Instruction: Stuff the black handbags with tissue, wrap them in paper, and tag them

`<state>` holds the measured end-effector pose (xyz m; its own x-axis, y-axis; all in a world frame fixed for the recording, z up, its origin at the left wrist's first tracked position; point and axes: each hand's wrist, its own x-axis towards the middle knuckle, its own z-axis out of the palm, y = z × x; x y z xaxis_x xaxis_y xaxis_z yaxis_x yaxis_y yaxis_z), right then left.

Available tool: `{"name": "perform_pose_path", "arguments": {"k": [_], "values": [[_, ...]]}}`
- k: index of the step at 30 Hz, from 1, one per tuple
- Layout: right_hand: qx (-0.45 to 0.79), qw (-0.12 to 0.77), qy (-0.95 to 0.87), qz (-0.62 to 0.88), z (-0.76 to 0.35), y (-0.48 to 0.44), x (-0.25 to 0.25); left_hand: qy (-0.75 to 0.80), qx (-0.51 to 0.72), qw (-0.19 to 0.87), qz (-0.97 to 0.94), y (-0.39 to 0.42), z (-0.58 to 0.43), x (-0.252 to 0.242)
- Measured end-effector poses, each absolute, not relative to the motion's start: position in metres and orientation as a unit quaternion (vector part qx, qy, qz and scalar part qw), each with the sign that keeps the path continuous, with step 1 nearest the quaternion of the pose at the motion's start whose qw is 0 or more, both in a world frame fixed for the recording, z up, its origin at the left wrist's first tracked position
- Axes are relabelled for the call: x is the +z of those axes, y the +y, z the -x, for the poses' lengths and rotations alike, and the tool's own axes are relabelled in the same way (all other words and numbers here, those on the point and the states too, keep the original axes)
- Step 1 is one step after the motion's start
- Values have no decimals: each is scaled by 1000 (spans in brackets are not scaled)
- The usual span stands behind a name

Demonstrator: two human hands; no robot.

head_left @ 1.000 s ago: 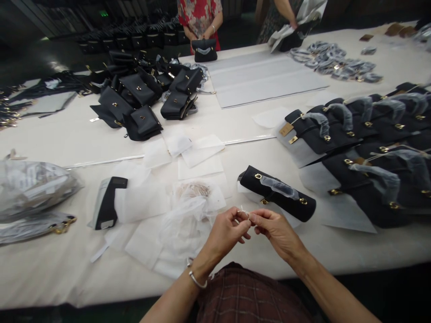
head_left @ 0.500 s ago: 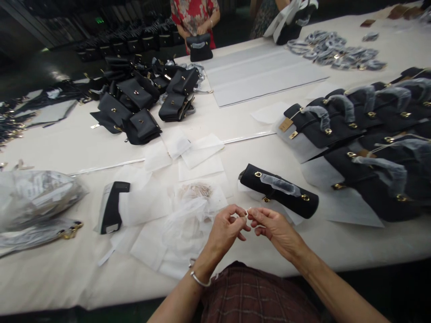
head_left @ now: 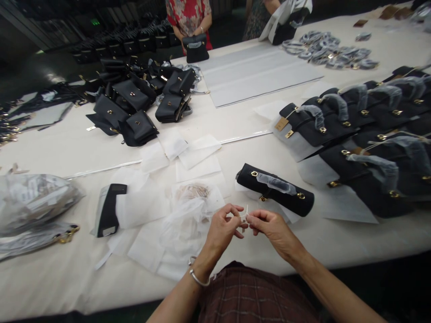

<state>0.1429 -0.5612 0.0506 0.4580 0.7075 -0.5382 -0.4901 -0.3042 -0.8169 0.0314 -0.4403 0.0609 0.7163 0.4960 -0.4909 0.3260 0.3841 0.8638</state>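
Near the table's front edge, my left hand [head_left: 222, 228] and my right hand [head_left: 273, 229] meet, fingertips pinched. Between them is a thin white string [head_left: 247, 209], one end sticking up above the right fingertips. Just beyond my hands lies a black handbag [head_left: 276, 190] with gold rings and a plastic-wrapped handle. To the left of my hands, several similar pale strings [head_left: 192, 192] lie in an open clear plastic bag [head_left: 183, 231] on white paper sheets.
Rows of black handbags [head_left: 363, 172] with wrapped handles fill the right side. A heap of black bags [head_left: 134, 96] lies far left, and wrapped handles [head_left: 326, 49] far right. A stuffed plastic bag [head_left: 37, 197] is at the left. A person in red [head_left: 190, 15] stands across the table [head_left: 242, 119].
The string's end now stands up clearly between my fingertips, where little of it showed before. My hands stay nearly in place. The whole view has shifted slightly.
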Motion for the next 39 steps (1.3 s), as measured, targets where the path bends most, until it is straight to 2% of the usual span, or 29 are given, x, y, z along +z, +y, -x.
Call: {"name": "perform_pose_path", "arguments": {"k": [5,10,12,15,19,23,28,30,34,39], "values": [[566,680,24,466,-148,-565,54,339,27,685,-645,-437,-32,55],[523,737,91,418,-164,-566,49,195,186,501,-823,-410,-74,55],[490,756,122,416,-172,-563,45,106,200,429,-874,-396,-103,55],[445,781,187,396,-184,-556,40,14,118,316,-941,-381,-145,56],[402,803,227,378,-196,-547,39,0,24,208,-978,-380,-168,60],[383,800,229,401,-202,-545,37,2,8,235,-972,-388,-156,65],[394,761,153,493,-208,-553,36,77,43,383,-919,-400,-141,62],[433,718,103,535,-211,-558,35,85,58,405,-908,-403,-143,59],[484,648,7,588,-217,-558,36,24,34,356,-934,-400,-154,54],[453,658,-38,601,-223,-536,43,16,49,261,-964,-390,-165,43]]}}
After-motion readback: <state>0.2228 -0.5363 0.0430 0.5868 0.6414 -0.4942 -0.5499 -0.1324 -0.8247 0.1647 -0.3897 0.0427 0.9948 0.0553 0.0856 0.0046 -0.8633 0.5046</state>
